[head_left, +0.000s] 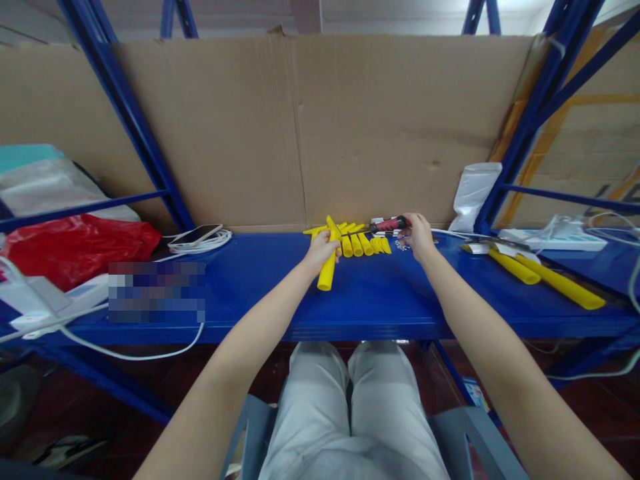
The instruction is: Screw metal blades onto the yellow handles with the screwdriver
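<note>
My left hand (323,252) is closed around a yellow tube-shaped piece (327,270), whose open end points toward me. In my right hand (417,235) is a screwdriver (390,225) with a red and black handle; its shaft points left, to the yellow piece. Whether the tip touches the piece is too small to tell. Behind and between the hands, several yellow pieces (357,245) lie in a row on the blue table (370,300). Small light-coloured parts (401,245) are scattered beside my right hand.
Longer yellow tubes (560,283) and a white power strip (555,240) lie at the right. A coiled white cable (205,240) and red plastic bag (83,247) are at the left. Cardboard (225,133) stands behind, between blue posts (130,127).
</note>
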The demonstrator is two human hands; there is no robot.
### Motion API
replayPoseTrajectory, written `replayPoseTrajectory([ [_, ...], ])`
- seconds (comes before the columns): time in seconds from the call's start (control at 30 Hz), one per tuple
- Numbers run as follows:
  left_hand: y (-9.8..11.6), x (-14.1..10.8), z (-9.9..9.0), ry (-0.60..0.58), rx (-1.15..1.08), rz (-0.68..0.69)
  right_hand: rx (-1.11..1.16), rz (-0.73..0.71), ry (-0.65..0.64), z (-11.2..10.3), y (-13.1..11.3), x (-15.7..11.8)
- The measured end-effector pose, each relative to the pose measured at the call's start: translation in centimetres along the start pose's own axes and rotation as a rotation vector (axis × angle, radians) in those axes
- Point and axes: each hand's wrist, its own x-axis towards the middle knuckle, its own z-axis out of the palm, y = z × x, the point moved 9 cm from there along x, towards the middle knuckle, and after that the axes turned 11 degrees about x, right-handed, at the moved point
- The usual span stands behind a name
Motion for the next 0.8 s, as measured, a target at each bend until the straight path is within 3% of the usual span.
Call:
replayPoseTrajectory([
  [0.27,-0.1,0.0,0.2,-0.008,0.001,-0.002,-0.02,-0.006,0.064,-0.4,-0.4,-0.2],
  [0.57,0.0,-0.1,0.1,-0.016,0.01,-0.009,-0.041,-0.012,0.018,-0.3,0.0,0.1],
  [0.8,0.1,-0.1,0.1,-0.023,0.017,-0.005,0.018,0.093,-0.009,0.0,0.8,0.1],
])
